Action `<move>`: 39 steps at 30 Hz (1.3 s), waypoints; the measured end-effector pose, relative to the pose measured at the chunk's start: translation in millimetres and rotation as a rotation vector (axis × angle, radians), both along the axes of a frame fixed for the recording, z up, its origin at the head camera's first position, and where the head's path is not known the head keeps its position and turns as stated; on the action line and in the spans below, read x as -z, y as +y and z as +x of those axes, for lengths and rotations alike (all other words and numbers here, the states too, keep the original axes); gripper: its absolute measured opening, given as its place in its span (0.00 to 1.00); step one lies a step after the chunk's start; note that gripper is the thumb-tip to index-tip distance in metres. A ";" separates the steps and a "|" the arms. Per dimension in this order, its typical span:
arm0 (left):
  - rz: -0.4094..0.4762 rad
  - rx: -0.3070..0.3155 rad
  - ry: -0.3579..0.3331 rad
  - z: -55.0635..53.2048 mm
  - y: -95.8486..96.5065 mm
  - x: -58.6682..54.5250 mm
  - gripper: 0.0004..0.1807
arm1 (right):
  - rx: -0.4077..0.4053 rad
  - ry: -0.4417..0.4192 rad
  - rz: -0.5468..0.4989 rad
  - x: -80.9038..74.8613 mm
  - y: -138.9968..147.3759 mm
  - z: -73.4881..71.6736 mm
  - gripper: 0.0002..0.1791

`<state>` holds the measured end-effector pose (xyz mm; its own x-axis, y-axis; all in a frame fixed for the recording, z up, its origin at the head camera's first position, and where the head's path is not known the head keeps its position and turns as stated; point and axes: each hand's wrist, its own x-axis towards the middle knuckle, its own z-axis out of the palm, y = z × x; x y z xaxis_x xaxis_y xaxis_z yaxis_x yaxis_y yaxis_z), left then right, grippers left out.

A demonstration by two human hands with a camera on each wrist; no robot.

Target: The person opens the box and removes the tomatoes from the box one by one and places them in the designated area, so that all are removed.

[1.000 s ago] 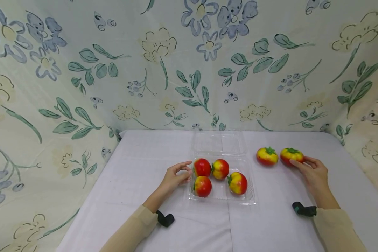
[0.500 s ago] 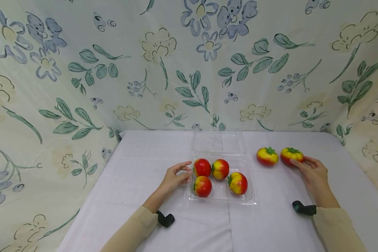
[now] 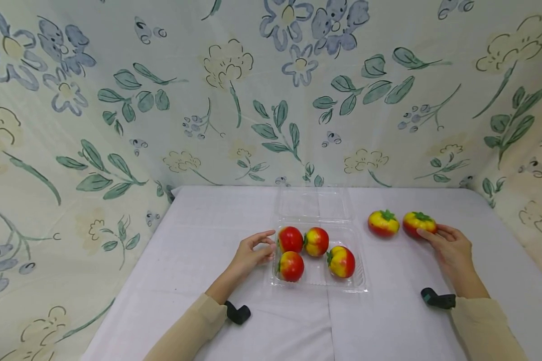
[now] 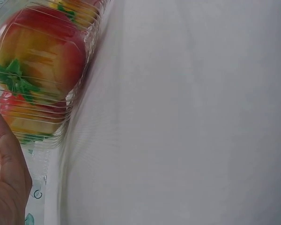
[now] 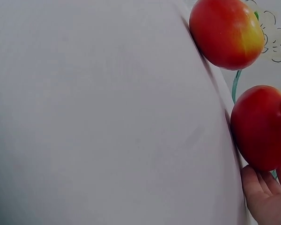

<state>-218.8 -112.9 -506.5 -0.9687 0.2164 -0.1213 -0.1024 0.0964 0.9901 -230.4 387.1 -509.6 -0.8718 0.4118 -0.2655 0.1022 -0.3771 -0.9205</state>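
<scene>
My right hand grips a red-and-yellow persimmon with a green leafy top, on the table's right side. Its thumb lies on the near side and its fingers on the far right side; the right wrist view shows this persimmon low against the cloth. Just left of it sits another persimmon. My left hand is at the left wall of a clear plastic clamshell box, fingers loosely bent at its rim; whether they press it cannot be told. Several persimmons lie inside the box.
The box's clear lid lies folded back toward the rear. A white cloth covers the table, and a floral curtain rises behind it. Black wrist devices are on both arms.
My right hand and the persimmon it grips have shifted very slightly to the right. My left hand and the box stay where they were.
</scene>
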 end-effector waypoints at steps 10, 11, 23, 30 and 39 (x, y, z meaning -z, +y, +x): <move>-0.005 0.015 -0.003 12.0 3.3 -28.7 0.24 | -0.022 -0.031 0.018 -1.3 2.0 3.2 0.31; -0.005 0.012 -0.001 11.1 3.2 -25.9 0.24 | -0.024 -0.030 0.013 -1.6 1.9 3.8 0.31; 0.010 0.007 0.004 1.8 0.8 -3.5 0.24 | -0.001 -0.049 -0.005 -3.2 3.3 7.1 0.31; 0.007 0.003 0.001 1.3 0.0 -1.7 0.25 | 0.009 -0.028 -0.008 -0.4 7.1 8.7 0.33; 0.037 0.018 0.023 1.3 -0.1 -1.2 0.26 | 0.036 -0.004 0.042 -7.7 9.5 17.6 0.33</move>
<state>-217.5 -113.0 -505.3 -0.9671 0.2378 -0.0904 -0.0781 0.0609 0.9951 -212.8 396.7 -501.9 -0.8554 0.4534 -0.2506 0.0929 -0.3417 -0.9352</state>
